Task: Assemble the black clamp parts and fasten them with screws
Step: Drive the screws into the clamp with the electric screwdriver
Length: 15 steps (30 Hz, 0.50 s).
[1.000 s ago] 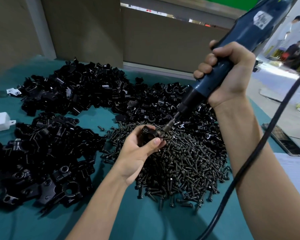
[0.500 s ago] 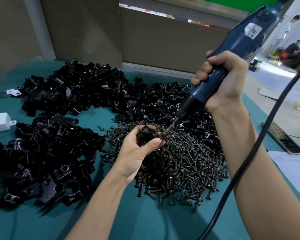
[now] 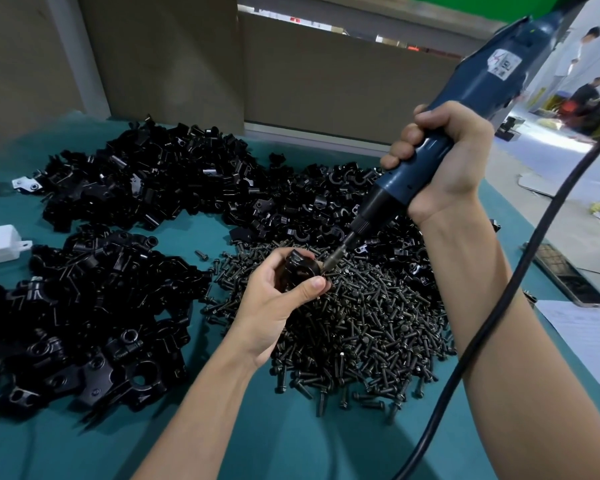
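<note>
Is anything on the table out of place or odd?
A silver bracket lies left of the far black pile, the only pale piece. One screw lies apart from the screw pile.

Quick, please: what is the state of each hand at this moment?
Left hand: closed, holding a black clamp part.
Right hand: closed, fingers around the blue electric screwdriver.

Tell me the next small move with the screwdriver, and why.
Probably press in line and run the tool: the right hand grips the blue screwdriver, and its bit tip meets the black clamp that the left hand holds above the screw pile. How far the fastening has gone cannot be seen.
</note>
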Available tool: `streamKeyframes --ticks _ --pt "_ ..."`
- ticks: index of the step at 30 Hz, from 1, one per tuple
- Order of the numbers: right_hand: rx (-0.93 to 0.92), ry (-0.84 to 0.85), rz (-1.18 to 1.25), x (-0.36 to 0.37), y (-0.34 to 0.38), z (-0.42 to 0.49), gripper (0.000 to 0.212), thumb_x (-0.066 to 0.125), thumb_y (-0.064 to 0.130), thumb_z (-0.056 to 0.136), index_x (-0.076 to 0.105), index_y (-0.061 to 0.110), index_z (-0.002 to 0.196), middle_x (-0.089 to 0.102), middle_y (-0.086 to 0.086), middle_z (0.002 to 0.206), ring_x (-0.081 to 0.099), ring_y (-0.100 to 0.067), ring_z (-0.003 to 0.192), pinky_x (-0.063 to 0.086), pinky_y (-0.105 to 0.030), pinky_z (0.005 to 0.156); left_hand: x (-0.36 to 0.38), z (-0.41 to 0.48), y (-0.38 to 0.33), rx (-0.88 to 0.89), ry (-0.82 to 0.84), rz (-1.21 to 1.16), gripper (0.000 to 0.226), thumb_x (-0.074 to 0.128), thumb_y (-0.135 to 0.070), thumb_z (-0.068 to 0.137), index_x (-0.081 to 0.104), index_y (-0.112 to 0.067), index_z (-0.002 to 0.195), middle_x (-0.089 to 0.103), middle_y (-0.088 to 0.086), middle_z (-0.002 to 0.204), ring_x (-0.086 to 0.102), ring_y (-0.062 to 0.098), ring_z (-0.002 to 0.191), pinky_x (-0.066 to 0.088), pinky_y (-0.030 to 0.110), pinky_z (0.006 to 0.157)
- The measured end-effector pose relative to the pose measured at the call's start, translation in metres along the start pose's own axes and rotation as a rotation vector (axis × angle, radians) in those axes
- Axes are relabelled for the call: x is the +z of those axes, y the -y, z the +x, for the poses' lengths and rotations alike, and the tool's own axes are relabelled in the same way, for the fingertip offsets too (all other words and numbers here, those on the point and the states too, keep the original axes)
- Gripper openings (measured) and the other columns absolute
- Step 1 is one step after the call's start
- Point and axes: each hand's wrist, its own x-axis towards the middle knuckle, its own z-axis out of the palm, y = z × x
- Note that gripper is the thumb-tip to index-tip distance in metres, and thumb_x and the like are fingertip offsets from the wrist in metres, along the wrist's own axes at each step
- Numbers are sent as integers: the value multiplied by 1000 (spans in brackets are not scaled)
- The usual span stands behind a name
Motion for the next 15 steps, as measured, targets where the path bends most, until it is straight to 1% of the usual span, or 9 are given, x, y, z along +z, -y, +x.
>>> streamKeyframes --ticks 1,4,6,8,11,15 --pt "0 -1 1 0 1 0 13 47 6 78 49 15 69 44 2 54 38 -12 44 39 -22 47 0 0 0 5 -5 4 35 90 -25 64 72 -29 95 72 -3 95 71 30 102 47 51 108" --pt "5 -3 3 1 1 0 13 47 6 77 49 15 69 44 2 54 38 -12 44 39 -21 47 1 0 0 3 -28 10 42 89 -33 58 72 -28 96 70 5 104 64 42 113 43 55 110" --pt "7 -12 4 2 1 -1 15 46 5 79 49 15 68 44 2 54 38 -12 43 39 -21 47 0 0 0 0 -35 8 44 90 -33 56 72 -29 96 68 8 109 62 45 116 43 54 110" --pt "11 -21 9 3 2 -1 16 45 5 80 49 15 68 43 2 54 38 -12 43 38 -21 46 -1 0 0 4 -24 0 42 94 -28 59 72 -29 95 70 5 105 65 42 112 46 51 108" --pt "12 -26 12 4 3 -1 17 45 5 81 48 15 67 43 2 54 38 -12 43 38 -21 46 -2 0 -1 7 -2 -24 38 91 -21 64 73 -27 97 74 1 97 73 31 95 52 44 102" --pt "1 -19 -10 4 2 -3 14 46 5 79 48 15 69 43 2 54 38 -13 43 38 -22 46 -1 -1 0 7 -7 -42 39 87 -22 61 74 -26 98 74 3 95 73 28 91 53 43 101"
